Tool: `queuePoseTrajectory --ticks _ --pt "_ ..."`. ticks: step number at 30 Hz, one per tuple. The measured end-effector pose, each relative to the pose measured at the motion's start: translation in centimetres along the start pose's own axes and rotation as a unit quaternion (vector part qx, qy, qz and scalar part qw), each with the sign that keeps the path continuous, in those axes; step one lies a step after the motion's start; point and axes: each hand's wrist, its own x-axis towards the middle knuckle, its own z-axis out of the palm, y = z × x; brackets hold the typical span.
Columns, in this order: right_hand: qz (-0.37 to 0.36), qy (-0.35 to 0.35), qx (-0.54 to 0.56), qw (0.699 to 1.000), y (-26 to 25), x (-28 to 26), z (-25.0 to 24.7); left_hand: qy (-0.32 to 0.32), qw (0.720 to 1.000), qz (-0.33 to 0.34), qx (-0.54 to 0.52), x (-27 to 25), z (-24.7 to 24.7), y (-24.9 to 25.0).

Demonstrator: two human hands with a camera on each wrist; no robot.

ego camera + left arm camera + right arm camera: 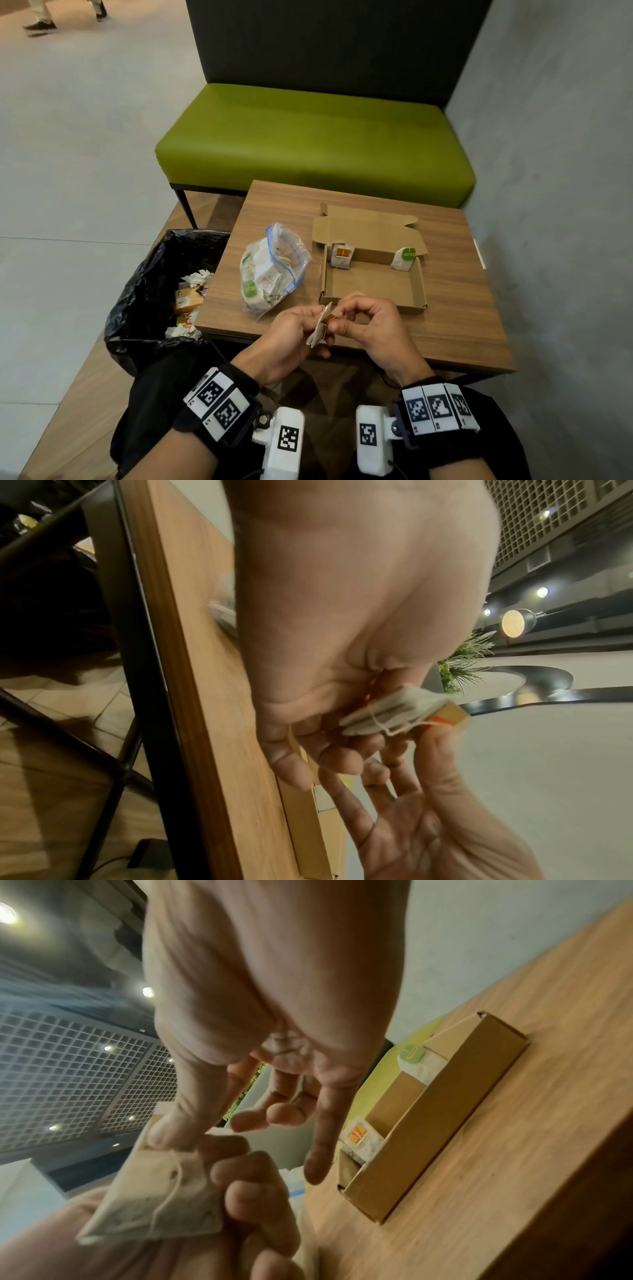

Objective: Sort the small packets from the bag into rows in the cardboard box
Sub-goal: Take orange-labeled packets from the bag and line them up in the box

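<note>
Left hand point(287, 337) grips tea bag point(320, 327); right hand point(371, 325) pinches its orange tag point(448, 716), near cardboard box point(419, 284) front edge.

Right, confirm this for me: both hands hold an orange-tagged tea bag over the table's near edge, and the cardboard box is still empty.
Not empty. In the head view the cardboard box already holds an orange-tagged packet in its far left corner and a green-tagged packet in its far right. The rest stands: left hand and right hand hold the orange-tagged tea bag.
</note>
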Motion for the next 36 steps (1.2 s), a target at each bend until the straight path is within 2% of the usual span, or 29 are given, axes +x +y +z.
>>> queuePoseTrajectory --ticks 3,7,9,11,14,17,20,23,26,36 --pt "0.031 0.031 0.003 0.999 0.0 0.2 0.4 0.001 1.000 -0.017 -0.020 -0.2 0.1 0.0" --pt "0.064 -0.007 0.033 0.997 0.0 0.2 0.3 -0.020 0.999 -0.029 -0.026 -0.4 -0.2 0.1" --pt "0.074 -0.013 0.028 0.997 0.0 0.2 0.2 -0.022 0.999 -0.031 -0.001 -0.4 -0.4 0.1" --pt "0.071 0.004 0.023 0.997 0.0 0.2 0.0 0.012 0.998 -0.013 0.058 -0.3 -0.7 0.0" --pt "0.069 0.060 0.022 0.996 0.0 0.3 -0.4 0.087 0.976 0.067 0.190 -0.2 -1.1 0.0" --pt "0.085 0.065 0.022 0.994 -0.1 0.2 -0.6 0.091 0.942 0.141 0.289 0.0 -1.2 -0.1" --pt "0.103 0.064 0.040 0.992 -0.2 0.3 -0.5 0.103 0.928 0.183 0.308 0.6 -1.0 -0.3" --pt "0.117 0.096 0.025 0.988 0.2 0.6 -0.8 0.160 0.921 0.218 0.280 1.1 -0.7 -0.3" --pt "0.123 0.096 0.000 0.988 0.5 1.0 -0.9 0.183 0.910 0.235 0.288 1.7 -0.3 -0.3" --pt "0.102 0.089 -0.152 0.979 0.3 4.3 -3.3 0.245 0.866 0.226 0.373 4.5 0.4 -0.5"
